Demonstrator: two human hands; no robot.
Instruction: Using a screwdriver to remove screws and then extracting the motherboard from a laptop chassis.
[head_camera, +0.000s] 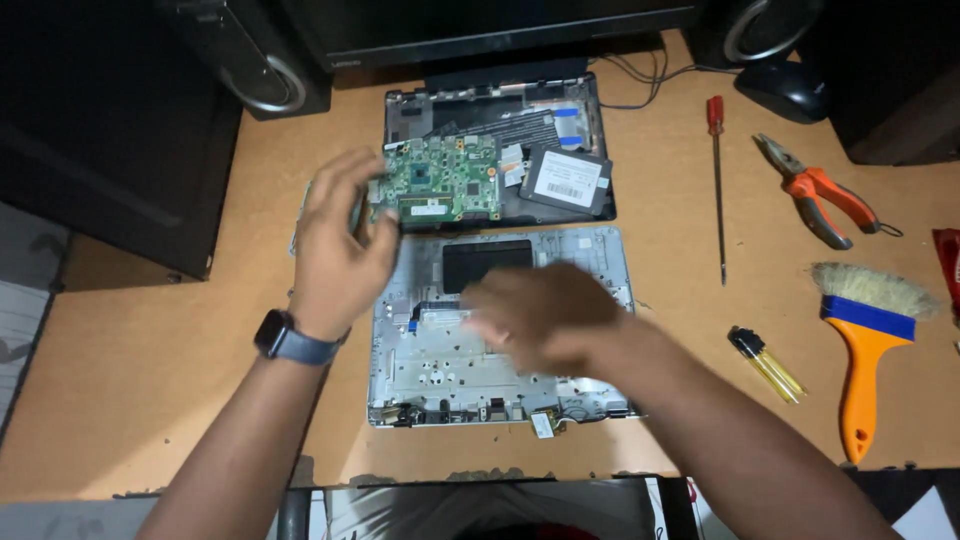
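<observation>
Head view. A dismantled laptop lies on a brown wooden desk (150, 340). The left hand (335, 245), a dark smartwatch (290, 340) at its wrist, pinches the left edge of the green motherboard (445, 180) and holds it above the black bottom cover (500, 120), which lies at the far side with a flat black solid-state drive (567, 180) resting on it. The right hand (540, 315) is blurred over the silver palmrest frame (600, 260) lying nearer; whether it is clenched, loose or touching the frame cannot be told. The step in hand appears to be moving the board between the two shell halves; any further move would call for level handling, clear of the drive and ribbon cables.

At right, well apart from the laptop, lie a red-handled screwdriver (717, 180), orange-handled pliers (825, 195), a small yellow screwdriver (768, 365) and an orange-handled brush (868, 345). At the far edge stand a dark monitor base (500, 70), two speakers (260, 60) and a black mouse (790, 90). The surroundings are dim.
</observation>
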